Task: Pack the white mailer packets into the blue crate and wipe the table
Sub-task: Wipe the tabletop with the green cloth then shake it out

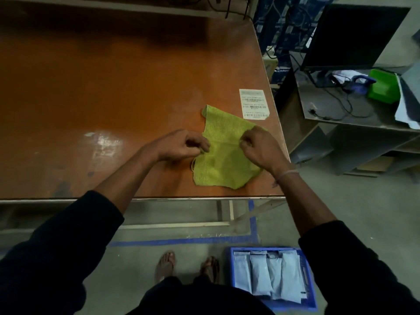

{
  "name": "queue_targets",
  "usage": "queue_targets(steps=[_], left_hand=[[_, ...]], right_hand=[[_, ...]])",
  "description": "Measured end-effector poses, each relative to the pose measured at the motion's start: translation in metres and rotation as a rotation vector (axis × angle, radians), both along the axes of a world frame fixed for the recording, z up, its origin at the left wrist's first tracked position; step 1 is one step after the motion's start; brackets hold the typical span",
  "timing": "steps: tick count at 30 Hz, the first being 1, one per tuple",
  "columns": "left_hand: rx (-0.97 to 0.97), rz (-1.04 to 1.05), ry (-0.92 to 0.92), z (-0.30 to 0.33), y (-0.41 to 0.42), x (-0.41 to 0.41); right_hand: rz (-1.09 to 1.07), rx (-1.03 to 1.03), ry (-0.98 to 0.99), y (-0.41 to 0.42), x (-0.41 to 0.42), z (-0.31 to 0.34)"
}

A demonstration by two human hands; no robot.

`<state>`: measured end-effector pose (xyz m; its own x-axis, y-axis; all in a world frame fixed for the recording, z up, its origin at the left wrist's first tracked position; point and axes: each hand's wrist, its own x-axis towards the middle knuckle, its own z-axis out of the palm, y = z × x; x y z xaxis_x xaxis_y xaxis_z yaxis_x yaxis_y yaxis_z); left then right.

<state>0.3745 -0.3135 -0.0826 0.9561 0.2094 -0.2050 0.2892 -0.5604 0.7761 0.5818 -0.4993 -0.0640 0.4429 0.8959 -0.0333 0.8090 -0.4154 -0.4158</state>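
Note:
A yellow-green cloth (223, 155) lies partly folded on the brown table (113, 92) near its front right corner. My left hand (181, 144) pinches the cloth's left edge with curled fingers. On the opposite side, my right hand (259, 147) pinches its right edge. Down on the floor at my right stands the blue crate (310, 298), holding several white mailer packets (272, 276) set upright side by side.
A white label sheet with barcodes (254, 104) lies on the table just beyond the cloth. To the right stands a grey shelf unit (341, 105) with cables, a green box (384, 87) and a dark monitor (354, 35). Blue tape (181, 241) marks the floor.

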Motion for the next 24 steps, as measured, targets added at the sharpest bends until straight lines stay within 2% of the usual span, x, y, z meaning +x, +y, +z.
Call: queue_targets(steps=[2, 6, 8, 12, 13, 16, 17, 21, 22, 24], left_hand=[[0.069, 0.121, -0.076, -0.004, 0.003, 0.002], [0.327, 0.347, -0.233, -0.025, 0.015, 0.006], [0.415, 0.424, -0.229, -0.033, 0.025, 0.004], [0.615, 0.477, -0.126, -0.044, 0.05, -0.003], [0.645, 0.477, -0.098, -0.048, 0.055, -0.005], [0.73, 0.495, -0.087, -0.059, 0.058, -0.005], [0.752, 0.506, -0.086, -0.06, 0.056, -0.004], [0.767, 0.5, -0.071, -0.057, 0.056, 0.003], [0.765, 0.49, -0.056, -0.056, 0.059, 0.004], [0.766, 0.48, -0.027, -0.053, 0.066, 0.006]], right_hand=[[0.021, -0.003, -0.075, 0.014, -0.012, -0.021], [-0.019, -0.152, -0.186, 0.033, -0.051, -0.061], [-0.023, -0.16, -0.253, 0.031, -0.065, -0.07], [0.21, -0.098, -0.34, -0.001, -0.058, -0.072], [0.175, -0.099, -0.344, -0.011, -0.049, -0.072], [-0.194, -0.133, -0.311, -0.028, -0.037, -0.075], [-0.239, -0.138, -0.308, -0.03, -0.041, -0.075], [-0.036, -0.108, -0.34, -0.04, -0.04, -0.075], [-0.072, -0.114, -0.338, -0.04, -0.033, -0.075], [-0.278, -0.132, -0.296, -0.034, -0.024, -0.076]])
